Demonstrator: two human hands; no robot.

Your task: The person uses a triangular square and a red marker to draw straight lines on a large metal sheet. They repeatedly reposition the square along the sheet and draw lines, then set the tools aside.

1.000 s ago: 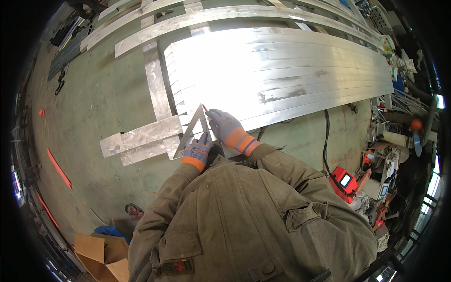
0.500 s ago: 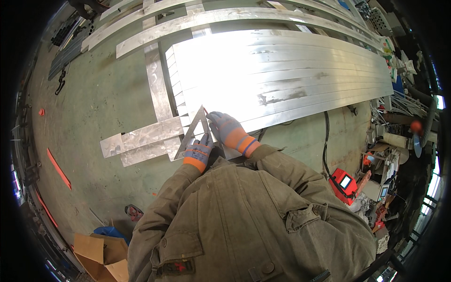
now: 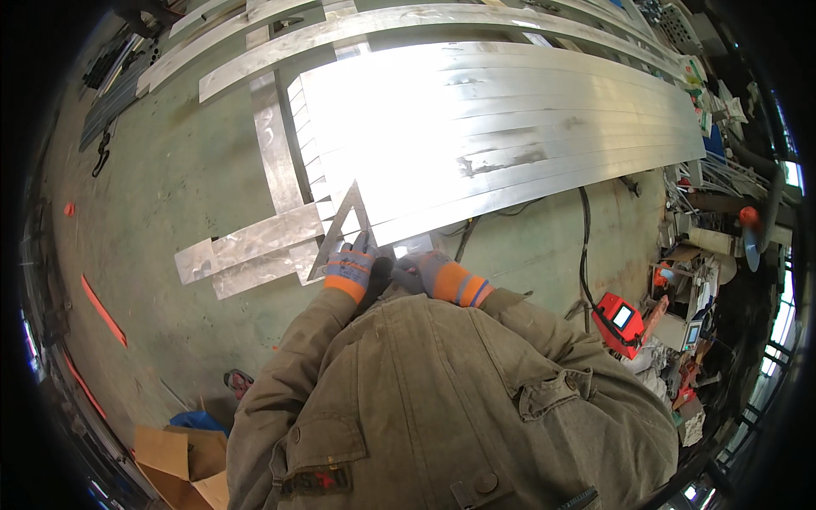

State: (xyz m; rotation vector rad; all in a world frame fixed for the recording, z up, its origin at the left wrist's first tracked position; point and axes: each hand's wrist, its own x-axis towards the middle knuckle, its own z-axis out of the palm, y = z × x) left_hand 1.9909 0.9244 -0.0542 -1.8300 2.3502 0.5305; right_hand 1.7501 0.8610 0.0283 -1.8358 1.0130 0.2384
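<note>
A triangular metal set square (image 3: 335,231) lies across the near left corner of a panel of long, shiny metal profiles (image 3: 527,127) set side by side. My left hand (image 3: 350,262), in a grey and orange glove, holds the set square near its base, the fingers pressed on it. Close by on the right, my right hand (image 3: 433,275) is drawn back toward my jacket, off the set square. Its fingers are curled, and whatever they may hold is hidden. Short flat metal pieces (image 3: 263,238) stick out left of the panel's corner.
Long metal bars (image 3: 382,27) run beyond the panel. A black cable (image 3: 585,238) leads to a red box with a screen (image 3: 623,323) at the right, beside piled tools and scrap. A cardboard box (image 3: 166,455) is at the lower left; red strips (image 3: 104,310) lie on the floor.
My right hand has drawn back from the set square's tip toward my body, fingers curled. My left hand stays on the set square. The whole view has shifted slightly.
</note>
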